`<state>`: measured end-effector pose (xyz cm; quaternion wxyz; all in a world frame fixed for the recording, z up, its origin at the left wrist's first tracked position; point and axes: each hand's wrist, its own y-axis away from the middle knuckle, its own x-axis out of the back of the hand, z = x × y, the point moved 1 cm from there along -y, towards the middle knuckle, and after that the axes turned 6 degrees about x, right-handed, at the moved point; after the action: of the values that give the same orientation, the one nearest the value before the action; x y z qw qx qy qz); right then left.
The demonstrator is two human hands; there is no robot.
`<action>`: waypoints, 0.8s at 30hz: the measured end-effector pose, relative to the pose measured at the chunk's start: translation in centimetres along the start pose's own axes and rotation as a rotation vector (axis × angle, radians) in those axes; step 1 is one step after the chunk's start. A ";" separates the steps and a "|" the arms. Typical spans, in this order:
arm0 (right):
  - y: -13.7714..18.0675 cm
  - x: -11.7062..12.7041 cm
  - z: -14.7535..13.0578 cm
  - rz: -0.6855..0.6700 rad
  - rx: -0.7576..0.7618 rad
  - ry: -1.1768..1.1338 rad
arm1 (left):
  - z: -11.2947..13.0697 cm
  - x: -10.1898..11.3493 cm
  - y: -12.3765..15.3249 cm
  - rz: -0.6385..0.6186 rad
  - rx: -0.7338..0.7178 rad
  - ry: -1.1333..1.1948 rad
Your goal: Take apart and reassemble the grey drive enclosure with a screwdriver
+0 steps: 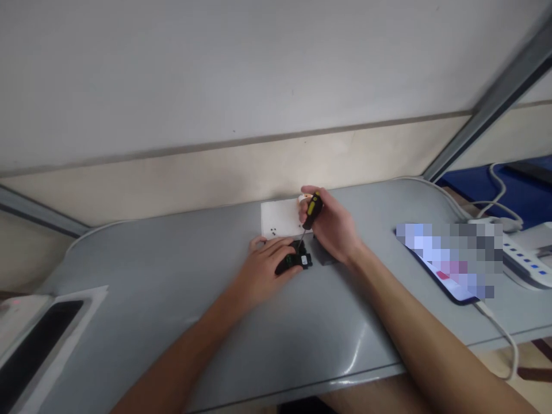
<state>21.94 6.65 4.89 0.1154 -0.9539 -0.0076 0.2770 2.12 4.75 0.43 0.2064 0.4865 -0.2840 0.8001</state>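
My right hand [334,221] is closed around the black and yellow handle of a screwdriver [313,210]. Its thin shaft slants down to a small black electronic device [306,260] with a green circuit board and a white label. Pressed over the left side of that device is my left hand [269,261], gripping it against the table. Behind the hands lies a white sheet of paper [282,214] with several tiny dark screws [273,231] on it. A dark grey flat piece [325,253] sits under my right hand, partly hidden by it.
The grey table [172,270] runs back to a wall. At the right are a phone [448,264] with a lit, blurred screen, a charging cable [495,322] and a white power strip [528,264]. A black flat object [41,345] lies on white sheets at the left.
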 end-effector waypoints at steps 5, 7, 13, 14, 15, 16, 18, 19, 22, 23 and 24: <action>0.3 0.3 0.3 0.056 0.061 0.070 | 0.0 -0.1 0.0 -0.007 -0.006 0.010; 0.5 0.3 0.3 0.088 0.121 0.180 | 0.1 -0.1 -0.1 -0.005 0.002 0.022; 0.8 -0.3 -0.2 0.030 0.152 0.227 | 0.3 0.0 -0.1 -0.003 0.011 0.032; 0.8 -0.4 -0.2 0.032 0.150 0.214 | 0.4 0.0 0.0 0.000 0.004 0.029; 0.9 -0.4 -0.3 0.033 0.143 0.196 | 0.4 0.0 0.0 0.002 -0.004 0.027; 0.9 -0.4 -0.3 0.032 0.126 0.165 | 0.4 0.1 0.0 0.005 -0.011 0.025; 0.9 -0.5 -0.1 0.027 0.071 0.075 | 0.4 0.1 0.0 0.007 -0.023 0.020; 0.9 -0.6 0.0 0.027 0.049 0.034 | 0.4 0.0 0.0 0.009 -0.027 0.018; 0.7 -0.6 0.1 0.039 0.050 -0.013 | 0.3 -0.1 0.1 0.018 -0.031 0.014; 0.6 -0.6 0.1 0.037 0.051 -0.017 | 0.2 -0.1 0.1 0.023 -0.030 0.012; 0.6 -0.5 0.1 0.033 0.045 -0.021 | 0.2 -0.1 0.1 0.027 -0.030 0.010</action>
<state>21.41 6.08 4.98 0.1323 -0.9481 0.0131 0.2890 2.29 4.55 0.41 0.2041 0.4755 -0.3014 0.8009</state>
